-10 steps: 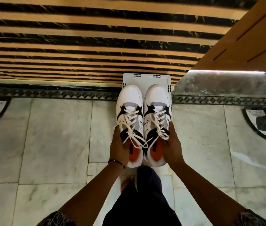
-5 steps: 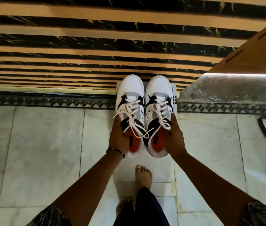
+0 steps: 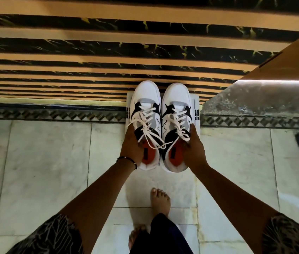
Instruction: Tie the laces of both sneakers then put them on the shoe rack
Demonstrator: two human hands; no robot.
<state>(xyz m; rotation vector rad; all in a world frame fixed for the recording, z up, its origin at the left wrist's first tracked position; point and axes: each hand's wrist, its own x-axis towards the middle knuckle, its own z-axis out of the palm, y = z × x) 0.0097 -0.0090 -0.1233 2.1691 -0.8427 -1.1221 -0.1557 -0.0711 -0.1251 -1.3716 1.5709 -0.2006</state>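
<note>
Two white, black and grey sneakers with orange insoles are held side by side, toes pointing away from me. My left hand (image 3: pixel 132 145) grips the left sneaker (image 3: pixel 146 114) at its outer side near the collar. My right hand (image 3: pixel 193 149) grips the right sneaker (image 3: pixel 176 114) the same way. Both have white laces tied in loose bows over the tongues. Under the pair, a white shoe rack (image 3: pixel 195 107) shows only at its left and right edges; the shoes hide most of it.
A staircase (image 3: pixel 90 57) with orange and black marble steps rises ahead. A wooden panel (image 3: pixel 282 57) and a grey marble ledge (image 3: pixel 258 99) stand at the right. My bare feet (image 3: pixel 159 200) are on the pale marble floor (image 3: pixel 44 162) below the shoes.
I have stepped forward with both sneakers held out; the pair now covers more of the white rack, and my hands keep the same grip.
</note>
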